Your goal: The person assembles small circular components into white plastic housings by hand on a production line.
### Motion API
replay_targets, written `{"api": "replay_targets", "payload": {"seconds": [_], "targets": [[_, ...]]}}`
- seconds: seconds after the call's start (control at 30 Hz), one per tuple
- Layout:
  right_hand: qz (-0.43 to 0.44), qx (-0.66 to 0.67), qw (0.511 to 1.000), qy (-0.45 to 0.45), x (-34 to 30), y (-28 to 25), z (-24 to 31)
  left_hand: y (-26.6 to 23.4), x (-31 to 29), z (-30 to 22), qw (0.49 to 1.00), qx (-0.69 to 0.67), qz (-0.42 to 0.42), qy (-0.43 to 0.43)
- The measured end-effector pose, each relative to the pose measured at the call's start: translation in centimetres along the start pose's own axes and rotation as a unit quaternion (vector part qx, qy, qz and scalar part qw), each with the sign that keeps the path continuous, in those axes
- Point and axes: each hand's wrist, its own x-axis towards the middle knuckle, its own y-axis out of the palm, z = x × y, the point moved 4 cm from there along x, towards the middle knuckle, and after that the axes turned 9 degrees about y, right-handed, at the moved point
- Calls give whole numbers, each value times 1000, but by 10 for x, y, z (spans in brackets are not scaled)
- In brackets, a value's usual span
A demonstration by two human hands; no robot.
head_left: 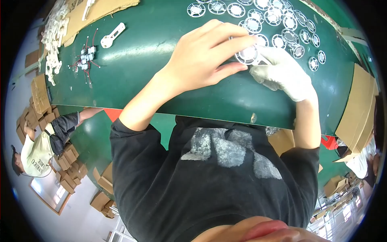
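Note:
Both hands meet over the green table (133,60). Between them is a small round spoked grille (246,55), bright with glare, with a pale stem-like piece beside it. My left hand (209,52), bare, has its fingers bent over the grille's left side, thumb underneath. My right hand (284,72) wears a whitish glove and is closed on the grille's right side, its fingers curled under. The palms hide part of what is held. Just beyond lie many similar clear round grilles (290,36), some overlapping.
Small motors with red and dark wires (85,58) lie at the left, near a white handle-shaped part (113,35). White parts (53,60) heap by a cardboard sheet (100,12). A cardboard box (356,109) stands at the right edge. Another person (40,145) is at the far left.

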Motion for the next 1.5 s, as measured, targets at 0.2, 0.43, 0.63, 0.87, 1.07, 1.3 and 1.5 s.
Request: {"api": "replay_targets", "payload": {"seconds": [0.2,0.43,0.63,0.87,1.07,1.3,1.5], "targets": [[-45,10,999,-11,-1,-6,-1,8,6,13,999,-36,-12,21],[-60,-29,996,-65,-4,-10,8,6,9,16,992,-105,-42,62],[-41,-39,994,-89,1,-8,3,13,8,15,991,-113,-56,48],[-25,-17,997,-70,-2,-6,1,17,6,16,979,-196,-62,8],[0,5,999,-41,-8,1,2,14,8,12,968,-246,-46,2],[-79,-160,984,7,2,8,3,16,5,2,977,-196,-29,76],[-221,-251,910,-244,-4,18,18,20,1,16,883,-457,-39,-98]]}}
